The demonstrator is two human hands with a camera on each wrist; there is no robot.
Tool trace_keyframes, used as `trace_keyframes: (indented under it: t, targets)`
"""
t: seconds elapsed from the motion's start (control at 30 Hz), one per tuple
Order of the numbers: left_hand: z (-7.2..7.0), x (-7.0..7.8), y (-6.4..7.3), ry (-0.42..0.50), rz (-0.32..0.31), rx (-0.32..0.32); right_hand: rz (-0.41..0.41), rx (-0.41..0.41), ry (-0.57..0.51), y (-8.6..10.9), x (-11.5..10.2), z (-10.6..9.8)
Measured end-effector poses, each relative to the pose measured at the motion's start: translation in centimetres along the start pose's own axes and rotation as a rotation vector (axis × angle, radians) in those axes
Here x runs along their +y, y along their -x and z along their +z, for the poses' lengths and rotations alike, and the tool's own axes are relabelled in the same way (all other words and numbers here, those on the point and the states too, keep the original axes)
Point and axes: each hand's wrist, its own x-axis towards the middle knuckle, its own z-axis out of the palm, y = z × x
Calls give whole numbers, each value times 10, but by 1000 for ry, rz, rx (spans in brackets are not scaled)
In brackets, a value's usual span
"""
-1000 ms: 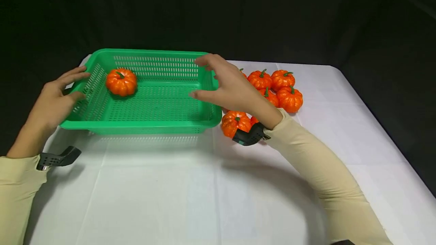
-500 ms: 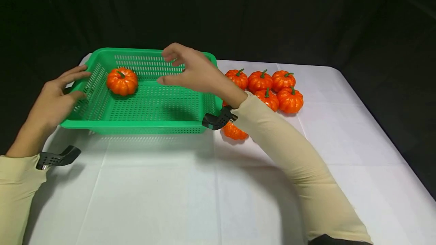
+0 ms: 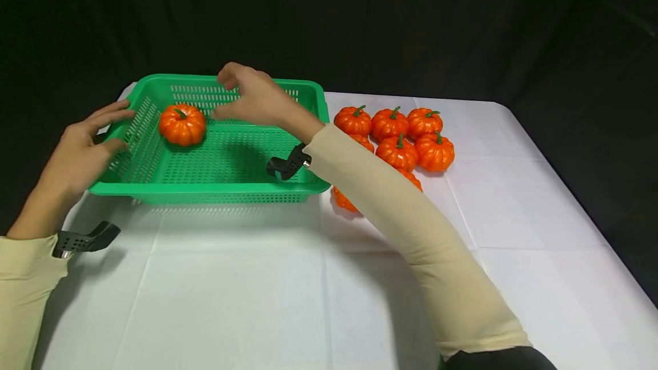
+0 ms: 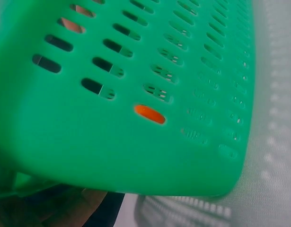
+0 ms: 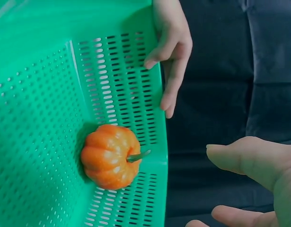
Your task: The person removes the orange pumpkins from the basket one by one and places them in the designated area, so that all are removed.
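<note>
A green perforated plastic basket (image 3: 216, 188) stands at the left of the table, with one small orange pumpkin (image 3: 181, 126) inside near its left end. My left hand (image 3: 84, 147) grips the basket's left rim, thumb over the inner side; the right wrist view shows this left hand (image 5: 172, 45) at the rim too. Above the basket's middle hovers my right hand (image 3: 257, 97), thumb and fingers spread and holding nothing, to the right of the pumpkin. In the left wrist view the basket wall (image 4: 112, 151) fills most of the picture, a bit of orange showing through one slot.
Several more orange pumpkins (image 3: 397, 153) sit grouped on the white tablecloth (image 3: 231, 296) right of the basket, some partly hidden behind my right sleeve (image 3: 396, 216). A black curtain (image 3: 411, 21) hangs behind the table.
My right hand has moved left from the basket's right end to above its middle, nearer the pumpkin inside. The left hand, basket and pumpkins stay in place.
</note>
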Motion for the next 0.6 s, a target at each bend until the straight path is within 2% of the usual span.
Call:
trace_keyframes:
  t: [0.1, 0.33, 0.43, 0.6]
  targets:
    - [0, 1, -1, -1, 0, 0, 21, -17, 6, -10, -4, 2]
    - [1, 3, 1, 1, 1, 1, 54, -148, 56, -30, -3, 13]
    - [0, 3, 1, 1, 4, 3, 63, -178, 73, -38, -2, 19]
    - [1, 3, -1, 2, 13, 6, 45, -215, 118, -53, -6, 26]
